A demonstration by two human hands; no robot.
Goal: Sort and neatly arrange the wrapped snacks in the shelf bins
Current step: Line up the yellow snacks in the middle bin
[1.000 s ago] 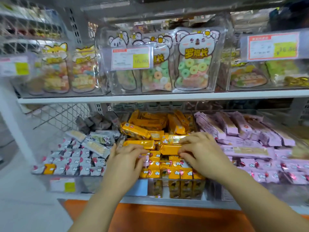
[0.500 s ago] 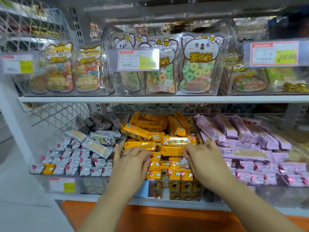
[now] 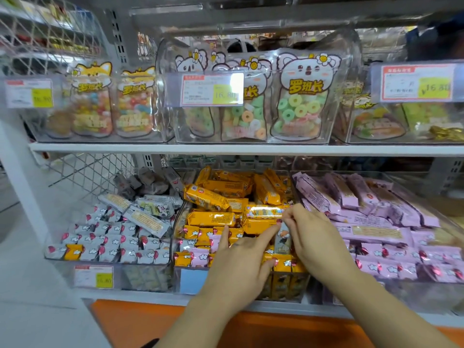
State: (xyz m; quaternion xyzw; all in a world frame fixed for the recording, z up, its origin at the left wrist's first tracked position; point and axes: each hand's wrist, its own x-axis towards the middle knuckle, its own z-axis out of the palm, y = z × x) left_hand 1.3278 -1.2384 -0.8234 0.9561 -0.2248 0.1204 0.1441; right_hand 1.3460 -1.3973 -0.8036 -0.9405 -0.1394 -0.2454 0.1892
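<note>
Shelf [image 3: 226, 149] level, three clear bins: white snacks [image 3: 113, 242] left, orange wrapped snacks [image 3: 213, 218] in middle bin [image 3: 190, 272], purple snacks [image 3: 371, 232] right. Left hand [image 3: 238, 264] lies flat on the orange rows, fingers straight. Right hand [image 3: 316, 244] pinches the top of one small upright snack [image 3: 282, 239] (wrapper blurred), mid-bin.

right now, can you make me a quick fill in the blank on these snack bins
The left hand and right hand both reach into the ___ bin on the lower shelf.
One stray orange snack lies in the ___ bin's front row.
The ___ hand pinches an upright snack; the other's fingers lie straight.
Missing words: middle; left; right
</note>
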